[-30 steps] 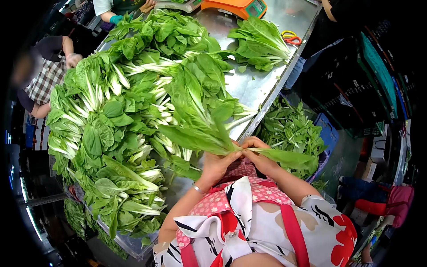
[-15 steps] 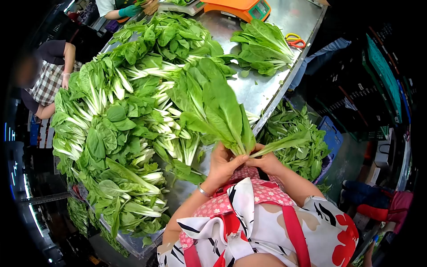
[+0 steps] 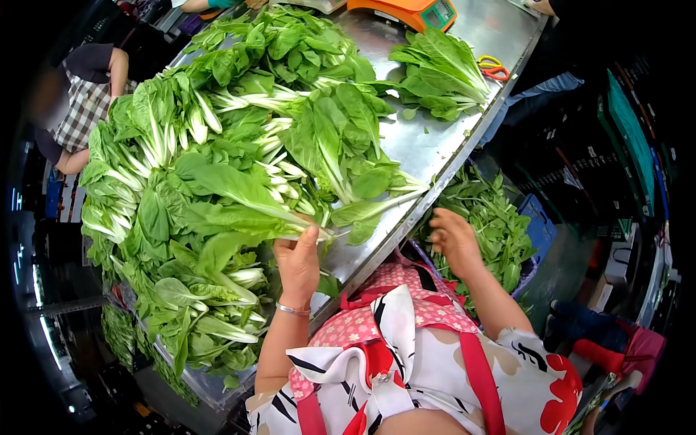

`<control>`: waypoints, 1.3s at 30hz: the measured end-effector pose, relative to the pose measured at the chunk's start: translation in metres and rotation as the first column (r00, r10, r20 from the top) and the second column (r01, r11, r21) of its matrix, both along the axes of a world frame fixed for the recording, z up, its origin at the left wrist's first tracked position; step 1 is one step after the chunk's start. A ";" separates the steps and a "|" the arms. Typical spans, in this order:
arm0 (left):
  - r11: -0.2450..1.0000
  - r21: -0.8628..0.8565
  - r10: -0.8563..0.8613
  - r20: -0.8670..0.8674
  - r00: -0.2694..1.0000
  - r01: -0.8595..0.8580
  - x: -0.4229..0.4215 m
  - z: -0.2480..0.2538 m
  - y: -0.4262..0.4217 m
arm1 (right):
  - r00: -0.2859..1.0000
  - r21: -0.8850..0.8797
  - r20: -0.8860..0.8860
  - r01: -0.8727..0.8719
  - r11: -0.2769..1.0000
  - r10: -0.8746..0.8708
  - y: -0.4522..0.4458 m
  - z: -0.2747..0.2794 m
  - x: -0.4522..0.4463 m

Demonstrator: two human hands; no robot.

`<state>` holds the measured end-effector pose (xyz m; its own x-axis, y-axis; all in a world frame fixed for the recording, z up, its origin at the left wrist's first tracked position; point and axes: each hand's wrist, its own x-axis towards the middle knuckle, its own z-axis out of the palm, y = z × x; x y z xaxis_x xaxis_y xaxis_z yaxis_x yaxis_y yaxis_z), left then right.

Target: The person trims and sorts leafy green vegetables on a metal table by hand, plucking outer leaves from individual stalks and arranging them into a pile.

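Observation:
My left hand (image 3: pixel 299 264) grips a head of bok choy (image 3: pixel 250 196) by its pale stalk end, its broad green leaves pointing left over the pile. A large pile of bok choy (image 3: pixel 156 134) with white stalks covers much of the metal table (image 3: pixel 417 156). My right hand (image 3: pixel 458 239) hangs past the table's edge above a crate of loose leaves (image 3: pixel 500 235); its fingers are loosely curled with nothing visible in them. Several bok choy (image 3: pixel 326 138) lie just beyond my left hand, stalks toward the edge.
Scissors (image 3: pixel 493 69) with red and yellow handles lie near the table's right edge, beside another bunch of bok choy (image 3: pixel 438 72). An orange scale (image 3: pixel 406 11) stands at the back. A person in a checked apron (image 3: pixel 80 112) is across the table at left.
My hands have moved apart. The left carried the bok choy left and turned it toward the pile; the right moved out over the crate and no longer holds a leaf.

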<state>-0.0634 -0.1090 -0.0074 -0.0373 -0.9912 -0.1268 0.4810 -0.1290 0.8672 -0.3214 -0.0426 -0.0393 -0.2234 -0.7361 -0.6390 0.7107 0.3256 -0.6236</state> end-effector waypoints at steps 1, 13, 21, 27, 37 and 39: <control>0.998 0.050 0.028 -0.091 0.995 -0.023 0.003 0.000 -0.001 | 0.924 -0.024 -0.293 -0.265 0.964 0.247 -0.015 0.006 0.019; 0.967 0.148 -0.233 0.201 0.951 0.206 0.051 0.020 0.024 | 0.566 -0.079 -0.753 -0.583 0.809 0.334 -0.133 -0.010 0.091; 0.971 0.232 -0.065 -0.004 0.998 0.064 0.024 -0.013 0.033 | 0.735 -0.246 -0.482 -0.636 0.732 0.477 -0.099 0.011 0.088; 0.971 0.227 -0.108 0.113 0.988 0.080 -0.014 -0.032 0.021 | 0.580 -0.212 -0.680 -0.742 0.636 0.449 -0.071 0.007 0.095; 0.986 0.148 0.094 -0.153 0.984 -0.071 -0.003 -0.004 0.020 | 0.902 -0.394 -0.424 -0.268 0.879 0.085 -0.008 0.007 0.025; 0.997 0.040 0.060 -0.048 0.997 -0.058 0.010 0.004 0.017 | 0.909 -0.241 -0.355 -0.315 0.918 0.219 0.010 0.017 -0.024</control>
